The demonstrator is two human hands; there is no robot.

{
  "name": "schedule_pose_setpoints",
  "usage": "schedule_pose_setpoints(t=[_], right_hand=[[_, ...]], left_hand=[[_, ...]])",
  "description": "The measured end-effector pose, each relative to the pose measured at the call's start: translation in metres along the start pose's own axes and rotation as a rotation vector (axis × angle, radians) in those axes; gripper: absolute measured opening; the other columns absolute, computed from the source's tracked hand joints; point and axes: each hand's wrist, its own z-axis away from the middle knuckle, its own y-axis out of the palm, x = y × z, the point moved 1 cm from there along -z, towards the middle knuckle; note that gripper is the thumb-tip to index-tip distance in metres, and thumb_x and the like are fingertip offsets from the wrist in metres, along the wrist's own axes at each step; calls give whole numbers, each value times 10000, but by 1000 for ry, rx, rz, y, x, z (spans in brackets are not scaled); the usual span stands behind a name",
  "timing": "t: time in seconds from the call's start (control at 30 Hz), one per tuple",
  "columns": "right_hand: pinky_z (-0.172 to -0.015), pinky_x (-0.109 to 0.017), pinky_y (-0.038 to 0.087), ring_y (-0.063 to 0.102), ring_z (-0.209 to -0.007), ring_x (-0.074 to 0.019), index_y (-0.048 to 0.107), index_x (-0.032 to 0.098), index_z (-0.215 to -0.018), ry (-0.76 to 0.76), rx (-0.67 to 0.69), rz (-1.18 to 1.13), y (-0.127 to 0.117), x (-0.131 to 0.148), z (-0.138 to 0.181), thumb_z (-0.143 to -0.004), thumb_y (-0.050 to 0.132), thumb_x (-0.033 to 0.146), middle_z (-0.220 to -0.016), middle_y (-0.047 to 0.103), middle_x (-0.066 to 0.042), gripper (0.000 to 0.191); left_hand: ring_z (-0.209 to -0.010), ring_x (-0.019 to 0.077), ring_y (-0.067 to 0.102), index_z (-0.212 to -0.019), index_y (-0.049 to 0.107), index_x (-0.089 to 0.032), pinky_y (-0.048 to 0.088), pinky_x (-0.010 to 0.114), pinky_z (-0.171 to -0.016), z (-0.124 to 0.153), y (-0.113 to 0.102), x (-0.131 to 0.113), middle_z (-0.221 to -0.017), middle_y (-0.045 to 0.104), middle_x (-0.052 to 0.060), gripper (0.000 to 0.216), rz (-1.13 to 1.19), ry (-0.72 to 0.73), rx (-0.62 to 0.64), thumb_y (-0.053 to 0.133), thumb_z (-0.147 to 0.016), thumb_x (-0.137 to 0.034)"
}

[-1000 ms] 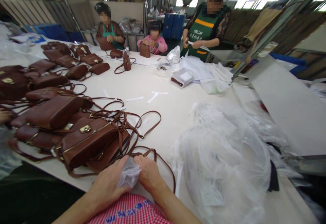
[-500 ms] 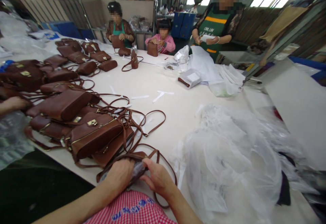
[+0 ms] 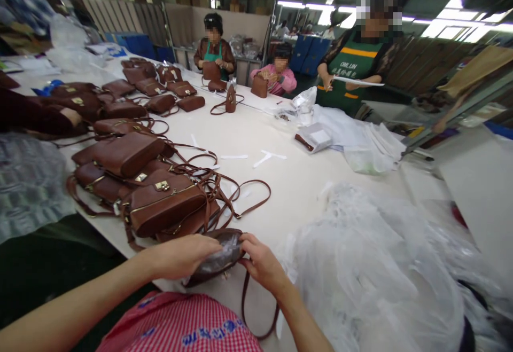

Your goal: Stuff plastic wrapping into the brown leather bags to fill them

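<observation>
A brown leather handbag (image 3: 200, 278) lies open close to my body at the table's front edge. Grey, clear plastic filling (image 3: 226, 253) bulges in its mouth. My left hand (image 3: 194, 256) reaches over the near left side of the opening, its fingers closed against the filling and the fingertips partly hidden. On the right, my right hand (image 3: 258, 261) pinches the bag's rim between thumb and fingers. A thin strap (image 3: 244, 301) loops down below that hand. Just beyond is a pile of brown handbags (image 3: 164, 202) with gold clasps and tangled straps.
Crumpled clear plastic bags (image 3: 360, 256) cover the table's right side. A packed bag in plastic (image 3: 316, 137) and white sheets lie farther back. A co-worker's dark sleeve (image 3: 28, 111) reaches in at left, beside bubble wrap (image 3: 32, 181). Several people work across the table (image 3: 256, 133).
My left hand has drawn partly back out of the handbag, so more plastic filling shows. The view has swung left. The co-worker at far right now holds a sheet flat.
</observation>
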Motion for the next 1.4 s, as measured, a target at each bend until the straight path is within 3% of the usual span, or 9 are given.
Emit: schedule_pose_setpoints(t=[0.27,0.43,0.57,0.7,0.77,0.93,1.13,1.23,1.4], right_hand=[[-920,-319,498,620,-1062,-203,437,234,-754,-98,163,39,-27,-5,-32,-612,470,-30,-1075,654,-61,302],[-872,-326,496,610,-988,-213,456,229,-778,-105,177,113,-24,-10,-48,-612,436,-19,-1019,646,-66,299],[-834,-298,510,629,-929,-199,507,225,-777,-108,173,156,-35,-12,-64,-632,454,-17,-964,664,-41,287],[-987,-352,482,594,-1163,-223,595,194,-934,-49,-9,206,-56,7,-70,-821,424,8,-1263,630,-134,277],[-979,-347,483,613,-1122,-221,616,184,-1004,-17,-69,233,-56,25,-63,-904,427,63,-1196,664,-129,246],[-729,-309,523,711,-875,-238,678,175,-992,226,276,478,-21,60,-24,-925,465,127,-972,738,-90,228],[-739,-318,520,705,-924,-254,697,204,-981,269,368,413,-8,53,13,-871,582,262,-999,736,-65,169],[-783,-344,526,675,-982,-262,704,203,-994,209,356,434,-7,41,23,-813,655,306,-1163,692,-70,214],[-733,-368,520,668,-909,-264,687,176,-890,159,368,498,-5,32,25,-740,680,252,-1099,701,-61,168]], left_hand=[[-1298,241,523,-1123,628,-285,175,491,-1236,25,22,14,-1153,729,17,361,-277,344,-131,582,-851,-52],[-955,246,613,-920,657,-230,467,412,-866,-1,37,8,-943,712,29,49,-401,356,-95,657,-888,-192],[-851,228,615,-801,698,-193,386,340,-549,-13,32,11,-957,672,52,73,-530,330,-36,688,-855,-145],[-921,245,652,-913,707,-197,479,323,-647,-21,41,19,-1018,677,54,60,-426,123,-85,690,-872,-155],[-971,266,656,-1002,684,-199,520,350,-740,-25,50,21,-1050,682,54,145,-331,27,-128,702,-867,-152],[-1012,254,633,-981,634,-171,527,371,-851,-38,72,14,-1038,675,54,158,-148,-32,-183,611,-879,-52],[-954,205,629,-920,630,-174,525,313,-840,-49,103,-9,-990,685,32,164,-69,73,-145,617,-850,-26],[-978,202,626,-951,636,-199,519,294,-812,-47,95,-8,-1058,691,22,204,-166,258,-177,668,-824,-43],[-1245,275,526,-844,647,-197,410,417,-1019,-49,38,16,-1333,638,50,70,-487,470,-451,705,-882,-191]])
